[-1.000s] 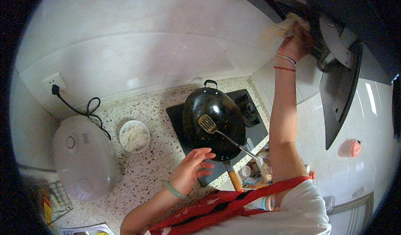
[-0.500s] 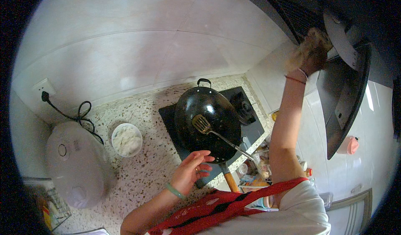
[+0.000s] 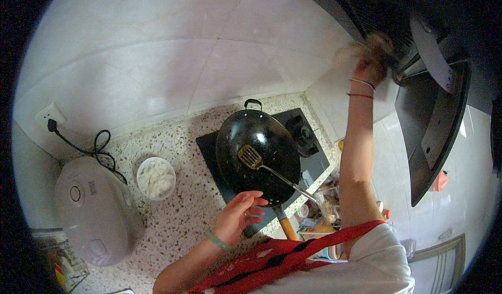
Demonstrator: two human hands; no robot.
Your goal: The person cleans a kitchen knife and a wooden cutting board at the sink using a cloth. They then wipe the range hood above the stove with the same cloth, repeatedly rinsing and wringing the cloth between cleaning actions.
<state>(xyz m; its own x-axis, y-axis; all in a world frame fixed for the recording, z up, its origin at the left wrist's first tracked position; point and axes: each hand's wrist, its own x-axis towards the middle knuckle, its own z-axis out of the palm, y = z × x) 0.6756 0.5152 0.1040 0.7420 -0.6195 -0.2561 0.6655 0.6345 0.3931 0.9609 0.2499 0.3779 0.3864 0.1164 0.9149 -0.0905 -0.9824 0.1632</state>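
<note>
My right hand (image 3: 372, 70) is raised to the underside of the dark range hood (image 3: 436, 121). It presses a brownish cloth (image 3: 378, 42) there, smeared by motion. My left hand (image 3: 239, 216), with a green bangle at its wrist, hovers beside the near rim of a black wok (image 3: 230, 142). Its fingers are loosely apart and hold nothing. Inside the wok rests a slotted spatula (image 3: 251, 157), its long metal handle leaning out over the near right rim. The wok's wooden handle (image 3: 287, 228) points toward me.
Beneath the wok is a black cooktop (image 3: 314, 163) on a speckled counter (image 3: 183, 215). To the left stand a white bowl (image 3: 156, 179) of white food and a grey-white rice cooker (image 3: 94, 210), near a plugged wall socket (image 3: 51, 117). A rack of bottles and packets (image 3: 319, 223) is below right.
My right hand has slid left along the hood's underside with the cloth. My left hand has barely moved. The wok and spatula stay in place.
</note>
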